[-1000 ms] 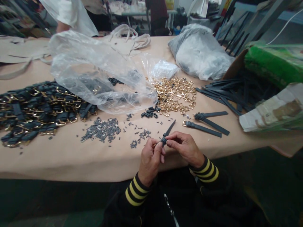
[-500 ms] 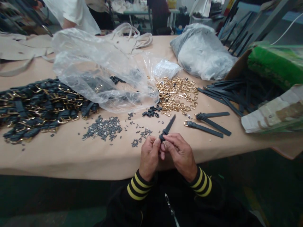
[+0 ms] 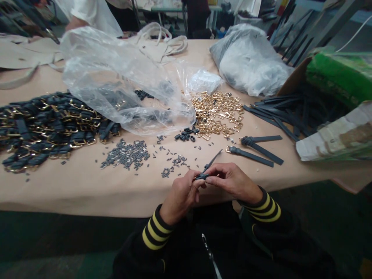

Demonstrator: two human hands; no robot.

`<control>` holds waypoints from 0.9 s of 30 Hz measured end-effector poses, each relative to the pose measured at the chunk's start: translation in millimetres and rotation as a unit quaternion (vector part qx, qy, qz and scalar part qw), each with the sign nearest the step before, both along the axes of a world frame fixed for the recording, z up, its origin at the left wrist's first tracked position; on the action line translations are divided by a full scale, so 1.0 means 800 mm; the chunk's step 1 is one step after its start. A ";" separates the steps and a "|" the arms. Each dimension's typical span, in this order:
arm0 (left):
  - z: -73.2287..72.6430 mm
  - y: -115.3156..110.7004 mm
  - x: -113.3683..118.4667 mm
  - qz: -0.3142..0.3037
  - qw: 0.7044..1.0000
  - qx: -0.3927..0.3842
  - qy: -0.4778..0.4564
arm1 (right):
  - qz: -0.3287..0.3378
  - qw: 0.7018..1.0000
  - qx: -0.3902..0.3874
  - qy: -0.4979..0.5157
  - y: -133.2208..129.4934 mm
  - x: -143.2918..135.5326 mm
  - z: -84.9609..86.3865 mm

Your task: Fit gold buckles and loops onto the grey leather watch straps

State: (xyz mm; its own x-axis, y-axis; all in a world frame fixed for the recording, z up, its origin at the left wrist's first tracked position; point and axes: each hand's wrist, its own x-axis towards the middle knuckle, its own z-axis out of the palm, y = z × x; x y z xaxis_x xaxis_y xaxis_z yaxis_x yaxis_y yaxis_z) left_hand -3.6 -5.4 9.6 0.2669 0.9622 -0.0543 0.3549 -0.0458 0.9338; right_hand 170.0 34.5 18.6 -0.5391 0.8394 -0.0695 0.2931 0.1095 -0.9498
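Observation:
Over the table's front edge, my left hand (image 3: 182, 193) pinches one end of a dark grey strap (image 3: 213, 161). My right hand (image 3: 232, 179) grips the same strap from the other side, thumb and fingertips at a small band around it. The strap's free tip points up and away to the right. A buckle on the held end, if there is one, is hidden by my fingers. Just beyond my right hand lie several similar straps (image 3: 255, 157) with gold buckles. Small dark loops (image 3: 186, 134) and tiny grey pieces (image 3: 128, 154) lie past my left hand.
Gold buckles (image 3: 217, 114) are heaped mid-table beside a clear plastic bag (image 3: 116, 73). A pile of buckled straps (image 3: 49, 130) covers the left. At right, loose straps (image 3: 279, 108) spill from a box (image 3: 325, 135); a filled bag (image 3: 250, 58) stands behind. Another person (image 3: 90, 15) is at the far side.
The held strap has turned from showing its flat face to nearly edge-on, its tip swinging right. My right hand has rotated outward, with its forearm farther right; my left wrist has shifted left.

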 end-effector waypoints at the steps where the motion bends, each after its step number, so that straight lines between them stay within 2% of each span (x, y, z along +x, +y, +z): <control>1: 0.002 0.000 0.001 -0.003 1.000 0.014 0.007 | 0.010 1.000 0.003 0.002 0.000 0.000 0.000; 5: 0.008 0.001 0.006 0.023 0.996 0.074 0.034 | 0.038 0.998 0.046 -0.026 -0.004 -0.004 0.000; 8: 0.013 0.002 0.007 0.039 0.994 0.092 0.049 | 0.033 0.997 0.068 -0.034 -0.010 -0.008 -0.001; 13: 0.011 0.001 0.005 -0.030 0.996 0.061 0.057 | 0.037 0.993 0.081 -0.076 -0.015 -0.007 0.001; 17: 0.006 -0.002 -0.001 -0.024 0.998 0.024 0.052 | 0.056 0.989 0.107 -0.090 -0.010 0.001 0.012; 19: 0.005 -0.002 -0.004 -0.009 0.998 0.013 0.060 | 0.025 0.983 0.155 -0.093 -0.004 0.007 0.019; 22: 0.007 -0.001 -0.008 -0.008 0.997 0.000 0.072 | 0.001 0.956 0.255 -0.147 0.005 0.017 0.027; 24: 0.009 0.000 -0.008 -0.007 0.997 -0.006 0.080 | 0.062 0.942 0.250 -0.213 0.008 0.022 0.030; 27: 0.009 0.000 -0.006 -0.003 0.997 -0.021 0.074 | 0.159 0.935 0.165 -0.270 0.009 0.025 0.032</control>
State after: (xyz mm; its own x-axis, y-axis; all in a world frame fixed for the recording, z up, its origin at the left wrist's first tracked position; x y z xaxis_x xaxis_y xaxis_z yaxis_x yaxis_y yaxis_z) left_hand -8.6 -5.2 16.7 0.2585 0.9568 -0.1331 0.4891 -0.0108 0.8721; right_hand 190.0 41.7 44.0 -0.7267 0.6658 -0.1691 0.6229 0.5349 -0.5709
